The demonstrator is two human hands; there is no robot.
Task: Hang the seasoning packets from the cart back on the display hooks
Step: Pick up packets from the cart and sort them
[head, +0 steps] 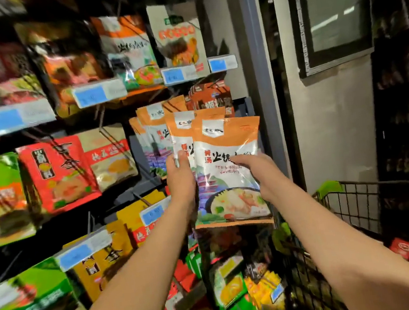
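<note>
An orange and white seasoning packet (229,175) is held up in front of the display rack, at the height of the middle row. My left hand (180,175) grips its left edge, and my right hand (257,171) grips its right side, thumb across the front. Just behind it hang several packets of the same kind (157,135) on a hook. Whether the front packet's hole is on a hook is hidden. The wire cart (353,203) stands at the lower right.
Rows of other packets hang on hooks to the left, with blue price tags (90,95) in front. A grey pillar (257,71) borders the rack on the right. A red box (401,247) lies in the cart. More packets hang below.
</note>
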